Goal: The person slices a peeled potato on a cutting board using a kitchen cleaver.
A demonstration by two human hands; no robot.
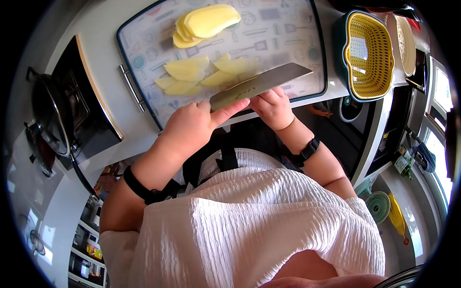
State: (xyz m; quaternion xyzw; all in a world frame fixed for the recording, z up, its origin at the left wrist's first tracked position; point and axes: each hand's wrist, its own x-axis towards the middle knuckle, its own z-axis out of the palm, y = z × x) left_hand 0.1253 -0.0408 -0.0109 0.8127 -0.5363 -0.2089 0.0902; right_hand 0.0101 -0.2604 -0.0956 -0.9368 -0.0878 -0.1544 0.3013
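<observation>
My left hand (188,126) is closed at the left end of a wide-bladed kitchen knife (264,83), its thumb laid along the near edge of the blade. The knife's handle is hidden in that hand. My right hand (274,108) has its fingers curled in and pressed to the blade's near edge; their tips are partly hidden. Just beyond the knife lie thin potato slices (187,69), spread in two overlapping groups, the right one partly blurred. A stack of larger potato slices (211,21) rests farther back. All lie on a patterned cutting board (144,41).
Right of the board stands a yellow colander basket (369,55) in a dark green basin. A metal handle (131,89) sticks out at the board's left side. Farther left are a black stovetop (103,108) and a lidded pan (50,113). The counter's front edge runs before my body.
</observation>
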